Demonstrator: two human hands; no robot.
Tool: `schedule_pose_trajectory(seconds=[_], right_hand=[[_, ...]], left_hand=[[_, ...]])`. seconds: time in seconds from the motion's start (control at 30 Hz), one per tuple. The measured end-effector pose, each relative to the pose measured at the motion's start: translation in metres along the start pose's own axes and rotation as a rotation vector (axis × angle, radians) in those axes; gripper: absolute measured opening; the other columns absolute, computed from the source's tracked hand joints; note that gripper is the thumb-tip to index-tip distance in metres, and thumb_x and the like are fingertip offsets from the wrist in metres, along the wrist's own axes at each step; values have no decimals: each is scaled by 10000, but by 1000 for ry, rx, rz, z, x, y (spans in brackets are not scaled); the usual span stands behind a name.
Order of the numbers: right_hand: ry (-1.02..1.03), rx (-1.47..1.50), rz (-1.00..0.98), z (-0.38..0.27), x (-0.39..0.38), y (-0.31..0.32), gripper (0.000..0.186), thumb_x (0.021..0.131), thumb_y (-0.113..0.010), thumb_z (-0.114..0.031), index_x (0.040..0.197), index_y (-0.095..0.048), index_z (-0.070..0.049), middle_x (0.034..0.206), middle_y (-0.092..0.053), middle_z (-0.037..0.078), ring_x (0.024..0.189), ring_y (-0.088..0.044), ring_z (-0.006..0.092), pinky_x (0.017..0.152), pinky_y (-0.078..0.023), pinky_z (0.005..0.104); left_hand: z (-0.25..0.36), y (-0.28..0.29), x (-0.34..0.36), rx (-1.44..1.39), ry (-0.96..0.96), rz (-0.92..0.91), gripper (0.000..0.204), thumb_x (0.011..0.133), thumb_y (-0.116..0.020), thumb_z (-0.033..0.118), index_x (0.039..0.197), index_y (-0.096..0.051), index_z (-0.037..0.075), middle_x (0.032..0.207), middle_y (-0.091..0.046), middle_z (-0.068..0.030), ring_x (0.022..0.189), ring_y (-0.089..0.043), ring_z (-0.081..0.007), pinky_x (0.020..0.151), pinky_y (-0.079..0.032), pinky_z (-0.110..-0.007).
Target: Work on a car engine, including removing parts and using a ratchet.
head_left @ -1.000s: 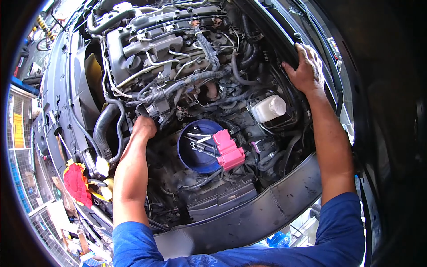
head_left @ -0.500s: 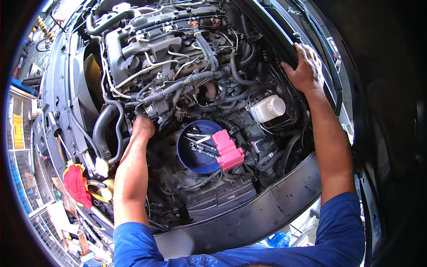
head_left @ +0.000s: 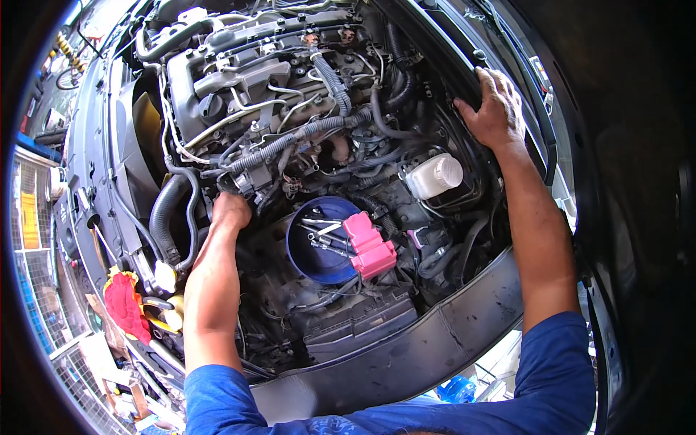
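My left hand (head_left: 230, 210) reaches down into the engine bay beside a grey connector block and hoses; its fingers are hidden below the parts. Resting on the dark ledge at the bay's right edge, my right hand (head_left: 496, 116) lies with thumb and fingers apart and nothing in it. Above my left hand stretches the engine (head_left: 254, 80), with a ribbed wiring conduit (head_left: 290, 138) across its front. A round blue tray (head_left: 304, 264) sits to the right of that hand. Several metal tools (head_left: 330, 243) lie in it, and a pink plastic cover (head_left: 368, 245) overlaps its right rim.
A white fluid reservoir (head_left: 435, 176) stands between the tray and my right hand. At the left edge are a red cloth (head_left: 125, 304) and a thick black hose (head_left: 165, 217). The dark fender (head_left: 406, 355) curves along the near side, with a black box (head_left: 355, 322) behind it.
The whole view has shifted very slightly. Both hands keep their places on the car, and the tray and its contents look the same.
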State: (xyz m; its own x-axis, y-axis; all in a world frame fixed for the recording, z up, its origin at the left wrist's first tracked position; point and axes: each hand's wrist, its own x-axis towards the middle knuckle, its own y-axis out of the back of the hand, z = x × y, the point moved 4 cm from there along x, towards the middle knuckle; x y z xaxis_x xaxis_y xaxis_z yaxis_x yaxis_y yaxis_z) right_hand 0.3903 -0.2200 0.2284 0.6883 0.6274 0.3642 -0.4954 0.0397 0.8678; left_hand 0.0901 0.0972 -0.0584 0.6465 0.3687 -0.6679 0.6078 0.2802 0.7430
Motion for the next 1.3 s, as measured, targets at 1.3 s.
schedule_pose_trajectory(seconds=[1.3], right_hand=[[36,49,61,-1,0,5,667,792,-715,-370,1343,-485,-72,1378,-486,170,1324,-405,323,1110,-284,454]], left_hand=[[-15,-11,2,-122,71,-24,291,820,-559,150,1046,-701,33,1147,-661,-171,1101,-623,-315,929,-507,-379]])
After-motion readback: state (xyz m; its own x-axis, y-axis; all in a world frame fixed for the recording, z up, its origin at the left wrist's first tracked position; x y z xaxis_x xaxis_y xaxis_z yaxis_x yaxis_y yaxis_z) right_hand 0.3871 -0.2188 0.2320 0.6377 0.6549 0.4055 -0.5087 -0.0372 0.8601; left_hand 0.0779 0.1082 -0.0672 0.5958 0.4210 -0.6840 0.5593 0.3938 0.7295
